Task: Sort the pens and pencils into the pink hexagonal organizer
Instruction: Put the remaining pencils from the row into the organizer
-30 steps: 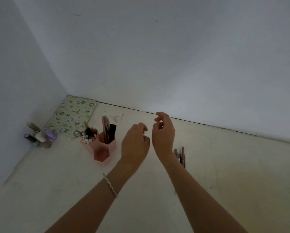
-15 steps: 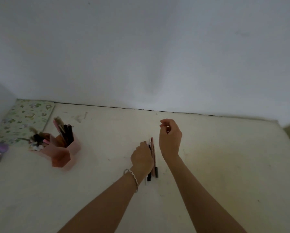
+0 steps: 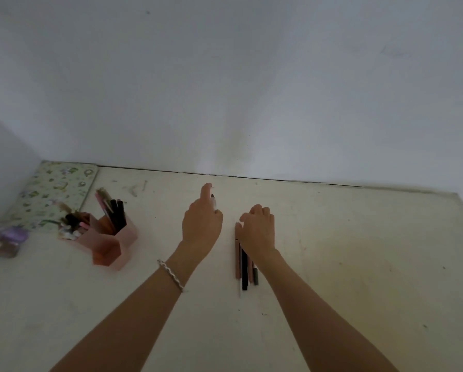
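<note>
Pens (image 3: 245,267), a short row of pink and black ones, lie side by side on the tabletop (image 3: 359,251), centre-right, pointing away from the viewer. The right hand (image 3: 257,229) rests on their far ends w/ fingers bent down and thumb against the row; can't tell if it grips them. Just left of it, lifted off the surface, the left hand (image 3: 202,224) pinches a thin pale pen (image 3: 214,203) w/ a dark tip. Its index finger sticks out forward and the pen's lower part is hidden behind the hand. A beaded bracelet (image 3: 171,275) circles that wrist.

Well apart to the left stands the pink hexagonal organizer (image 3: 109,253), w/ stored pens (image 3: 116,213) leaning upright in its rear cells. Behind it a green patterned mat (image 3: 61,189) lies flat in the corner. Blurred purple bottles (image 3: 7,237) sit at the far left edge.

The tabletop is cream, scuffed and marked, and meets a plain grey-white wall (image 3: 251,89) along a dark seam. Light is dim.

Vs. 0.5 s ago: the left hand was down on the row and is now raised and further left, nearer the organizer. The right hand hovered beyond the pens and now sits on them. The organizer also shows further right in view.
</note>
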